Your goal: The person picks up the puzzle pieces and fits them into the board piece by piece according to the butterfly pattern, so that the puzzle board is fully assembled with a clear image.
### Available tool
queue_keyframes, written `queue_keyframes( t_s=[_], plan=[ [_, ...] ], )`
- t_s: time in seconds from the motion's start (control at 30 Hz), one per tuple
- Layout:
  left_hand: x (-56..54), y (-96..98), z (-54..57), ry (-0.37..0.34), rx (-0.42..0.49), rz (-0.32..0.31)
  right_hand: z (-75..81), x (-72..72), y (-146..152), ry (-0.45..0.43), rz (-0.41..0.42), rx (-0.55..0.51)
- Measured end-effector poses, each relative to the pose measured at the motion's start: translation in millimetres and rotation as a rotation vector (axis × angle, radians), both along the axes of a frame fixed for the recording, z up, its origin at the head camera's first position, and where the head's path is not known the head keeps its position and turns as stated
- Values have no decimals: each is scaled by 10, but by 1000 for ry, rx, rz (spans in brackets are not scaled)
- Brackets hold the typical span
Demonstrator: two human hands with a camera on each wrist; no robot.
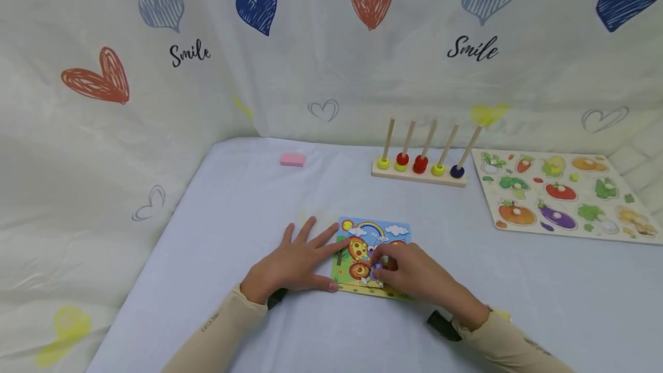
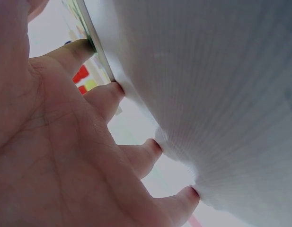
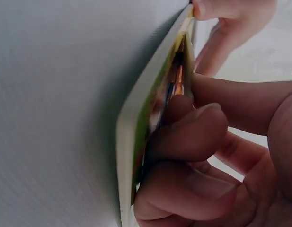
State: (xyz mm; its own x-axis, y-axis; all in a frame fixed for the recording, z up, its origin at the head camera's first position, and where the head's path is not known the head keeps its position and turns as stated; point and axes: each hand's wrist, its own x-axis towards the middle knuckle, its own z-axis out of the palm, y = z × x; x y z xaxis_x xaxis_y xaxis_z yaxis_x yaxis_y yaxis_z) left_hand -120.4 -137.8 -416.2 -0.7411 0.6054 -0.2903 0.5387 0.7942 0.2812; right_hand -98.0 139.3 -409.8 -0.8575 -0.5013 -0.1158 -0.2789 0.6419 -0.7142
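A butterfly picture puzzle board (image 1: 344, 288) lies on the table in the middle of the head view. My left hand (image 1: 292, 261) is spread over its left side; the index finger and thumb touch the board's edge, and other fingertips rest on the cloth. Over the board's right half, my right hand (image 1: 414, 269) has curled fingers and pinches a thin puzzle piece (image 3: 188, 64). In the right wrist view that piece stands tilted over the board (image 3: 127, 137), with fingers beneath it. The hand hides part of the picture and most of the piece.
Behind the board stands a wooden peg rack (image 1: 414, 177) with coloured beads on its pegs. A vegetable knob puzzle (image 1: 564, 197) lies at the right. A pink block (image 1: 292, 160) lies toward the back left. A printed curtain (image 1: 321, 62) hangs behind the table.
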Motion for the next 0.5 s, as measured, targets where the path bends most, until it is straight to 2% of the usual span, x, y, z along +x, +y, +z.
queue_keyframes(
  t_s=[0.37,0.5],
  plan=[
    [21,-9,-8,5,-15,6,-5,59,-111,-5,-76,147],
    [15,-2,-19,18,-10,1,-17,40,-86,12,-68,147]
  ],
)
